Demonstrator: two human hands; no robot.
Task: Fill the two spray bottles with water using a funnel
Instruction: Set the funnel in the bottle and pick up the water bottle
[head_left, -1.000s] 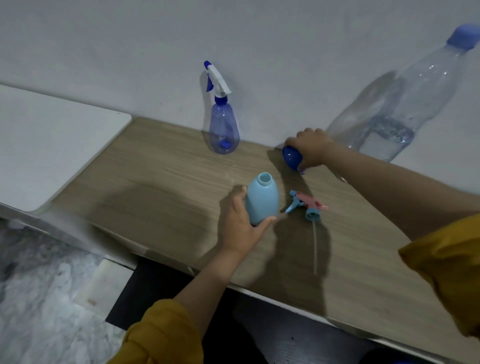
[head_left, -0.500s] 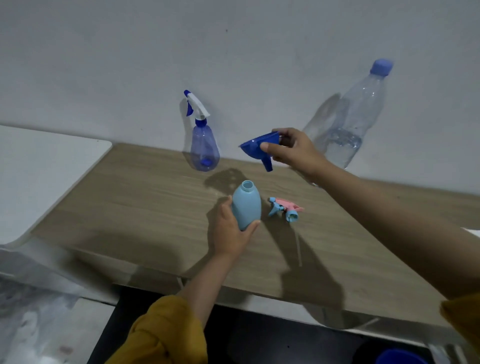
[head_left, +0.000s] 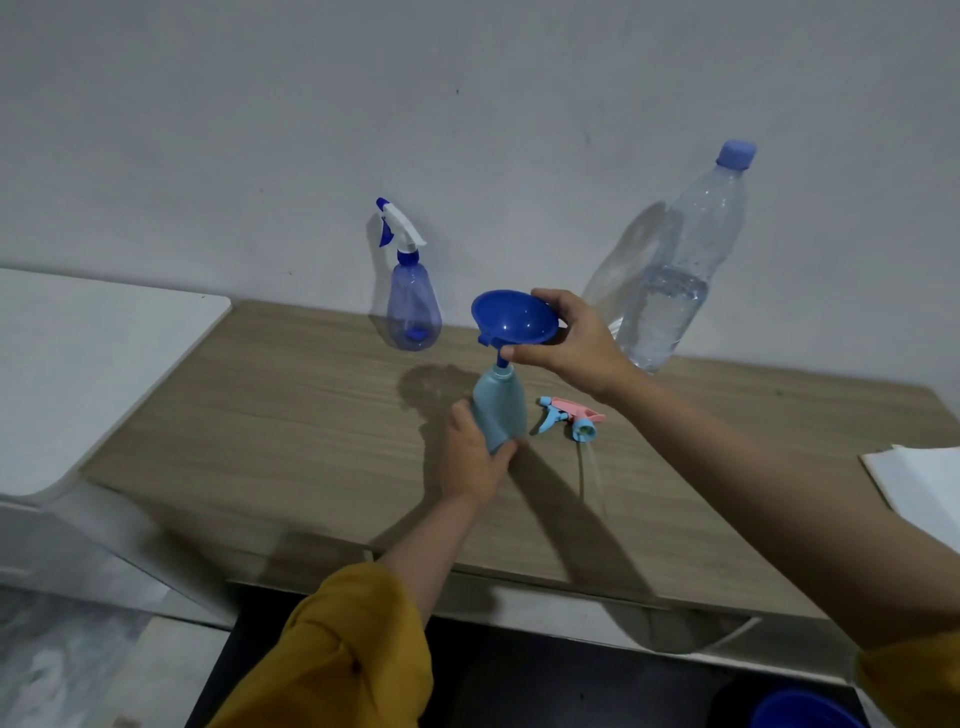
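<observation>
My left hand grips the light blue spray bottle, which stands uncapped on the wooden table. My right hand holds the dark blue funnel by its rim, with the spout at the bottle's mouth. The bottle's pink and blue spray head lies on the table just to the right, its thin tube trailing toward me. A second, clear blue spray bottle with a white and blue trigger stands capped at the wall. A large clear water bottle with a blue cap stands at the back right, partly filled.
A white surface adjoins the table on the left. White paper lies at the table's right edge. A blue round container shows at the bottom right, below the table's front edge.
My right hand picked the funnel up from the table by the wall, turned it upright and brought it down to the light blue bottle's mouth. My left hand kept its grip on the bottle.
</observation>
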